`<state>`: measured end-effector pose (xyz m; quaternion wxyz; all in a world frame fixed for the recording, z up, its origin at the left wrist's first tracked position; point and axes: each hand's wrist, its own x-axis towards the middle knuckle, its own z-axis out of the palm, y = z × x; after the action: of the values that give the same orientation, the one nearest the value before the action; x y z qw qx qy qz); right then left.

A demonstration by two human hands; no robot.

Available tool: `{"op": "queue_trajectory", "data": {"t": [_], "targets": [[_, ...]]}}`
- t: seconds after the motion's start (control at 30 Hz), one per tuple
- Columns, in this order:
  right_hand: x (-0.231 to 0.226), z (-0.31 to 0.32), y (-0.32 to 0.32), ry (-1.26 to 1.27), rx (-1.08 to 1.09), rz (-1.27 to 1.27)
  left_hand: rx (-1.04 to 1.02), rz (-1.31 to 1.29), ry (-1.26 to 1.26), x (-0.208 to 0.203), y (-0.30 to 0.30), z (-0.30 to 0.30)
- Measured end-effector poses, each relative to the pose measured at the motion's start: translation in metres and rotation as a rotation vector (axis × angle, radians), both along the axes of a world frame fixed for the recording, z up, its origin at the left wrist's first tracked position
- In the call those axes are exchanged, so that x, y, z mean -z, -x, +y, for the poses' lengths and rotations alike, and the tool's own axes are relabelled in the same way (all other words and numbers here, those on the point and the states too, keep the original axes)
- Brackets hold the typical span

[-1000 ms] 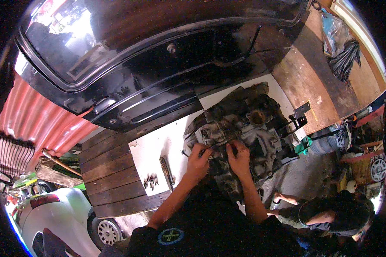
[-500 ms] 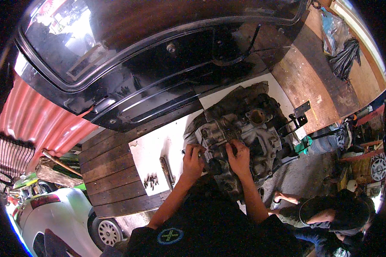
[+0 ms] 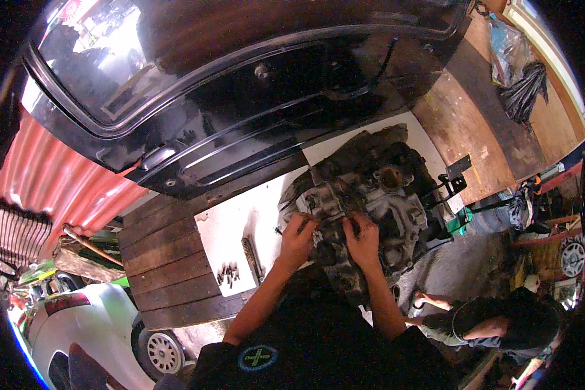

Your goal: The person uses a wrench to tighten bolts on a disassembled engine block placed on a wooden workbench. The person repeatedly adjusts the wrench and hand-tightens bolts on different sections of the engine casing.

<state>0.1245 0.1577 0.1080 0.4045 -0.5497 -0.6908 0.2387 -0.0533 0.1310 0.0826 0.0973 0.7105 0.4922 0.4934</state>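
A greasy grey metal engine casing (image 3: 396,218) lies in front of me on a white sheet, with a round flanged opening on its upper right part. Both hands are at its left half. My left hand (image 3: 297,240) is at the left edge of the casing, its fingers bent together; whatever they hold is hidden. My right hand (image 3: 363,239) rests on the casing's near middle, thumb and forefinger pinched over a small part I cannot make out. Left of my left hand, a dark long tool (image 3: 251,259) and several small bolts (image 3: 228,275) lie on the sheet.
The white sheet (image 3: 224,227) covers part of a dark plank bench (image 3: 166,279). A black vehicle panel (image 3: 240,130) rises behind it. Plywood (image 3: 468,117) adjoins at the right. Another person (image 3: 494,318) is low at the right, and a white car (image 3: 91,331) stands at the lower left.
My left hand has moved slightly up and right, from beside the casing onto its edge. My right hand stays almost in place.
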Motion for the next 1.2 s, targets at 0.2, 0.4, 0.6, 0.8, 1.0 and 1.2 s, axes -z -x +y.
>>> {"op": "queue_trajectory", "data": {"t": [0.2, 0.4, 0.6, 0.8, 1.0, 1.2], "targets": [[0.001, 0.000, -0.002, 0.002, -0.032, -0.025, 0.025, 0.148, -0.022, -0.017, -0.004, 0.007], [0.000, 0.001, -0.002, 0.009, -0.034, -0.011, 0.006, 0.202, 0.024, -0.028, -0.006, 0.019], [0.002, 0.000, -0.001, -0.020, -0.007, -0.031, -0.103, -0.346, 0.306, -0.046, 0.017, 0.048], [0.010, 0.003, -0.003, -0.040, 0.004, -0.027, -0.019, -1.053, 0.653, -0.033, 0.047, 0.076], [0.006, 0.001, -0.002, 0.009, -0.003, -0.002, 0.039, -1.486, 0.841, 0.043, 0.065, 0.075], [0.001, 0.000, -0.002, 0.045, 0.001, -0.005, -0.069, -0.922, 0.454, -0.026, 0.044, 0.054]]}}
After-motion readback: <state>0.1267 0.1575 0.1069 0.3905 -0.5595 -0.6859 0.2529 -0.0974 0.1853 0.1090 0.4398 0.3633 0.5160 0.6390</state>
